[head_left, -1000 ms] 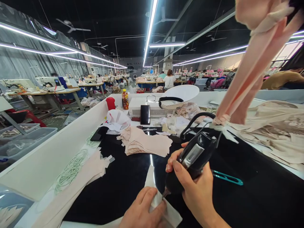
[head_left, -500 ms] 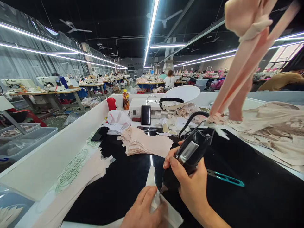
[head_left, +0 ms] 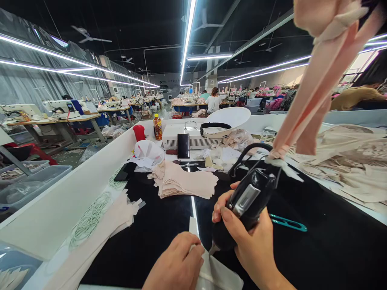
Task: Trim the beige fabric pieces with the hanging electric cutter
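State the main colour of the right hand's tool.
The tool is mostly black, seen in the head view.

The worktable (head_left: 136,241) has a glossy black top (it mirrors a streak of ceiling light) within low white walls (head_left: 99,173). A stack of pale pink cut pieces (head_left: 190,183) lies near the middle, a teal tool (head_left: 288,220) to the right, a whitish strip (head_left: 217,274) in front. Green cord (head_left: 90,217) coils beside the left wall; a vented white box (head_left: 173,131) stands at the back.
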A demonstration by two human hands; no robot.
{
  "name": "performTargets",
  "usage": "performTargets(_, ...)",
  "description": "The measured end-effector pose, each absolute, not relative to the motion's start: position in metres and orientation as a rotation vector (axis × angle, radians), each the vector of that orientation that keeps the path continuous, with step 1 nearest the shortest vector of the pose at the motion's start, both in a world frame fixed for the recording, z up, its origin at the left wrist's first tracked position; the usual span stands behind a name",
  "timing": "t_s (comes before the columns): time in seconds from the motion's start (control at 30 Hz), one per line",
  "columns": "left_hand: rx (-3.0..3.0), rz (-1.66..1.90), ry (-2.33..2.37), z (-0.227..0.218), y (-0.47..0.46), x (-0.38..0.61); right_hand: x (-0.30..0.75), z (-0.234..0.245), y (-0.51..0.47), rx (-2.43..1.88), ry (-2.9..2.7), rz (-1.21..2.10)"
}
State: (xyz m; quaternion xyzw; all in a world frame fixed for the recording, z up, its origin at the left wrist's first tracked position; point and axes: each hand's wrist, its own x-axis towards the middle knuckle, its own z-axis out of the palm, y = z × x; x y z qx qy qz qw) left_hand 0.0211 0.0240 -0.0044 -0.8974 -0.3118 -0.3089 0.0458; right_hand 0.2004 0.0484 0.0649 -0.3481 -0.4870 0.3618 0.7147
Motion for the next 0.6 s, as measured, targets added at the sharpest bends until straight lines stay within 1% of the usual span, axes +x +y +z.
performTargets(0.1,-2.962,-0.916,-1.024,0.014,0.038,0.014,0.201,0.065,0.05,-0.769,-1.098,0.789)
performTargets(0.2,-3.055,-0.868,-1.1,0.014,0.044,0.009,0.199,0.068,0.051,-0.771,-1.089,0.748)
performTargets(0.43,-3.014,-0.9,-1.04,0.01,0.044,-0.001,0.2,0.069,0.047,-0.781,-1.123,0.751)
performTargets(0.6,-3.003,-0.789,-1.054,0.015,0.042,-0.003,0.203,0.063,0.05,-0.805,-1.144,0.727)
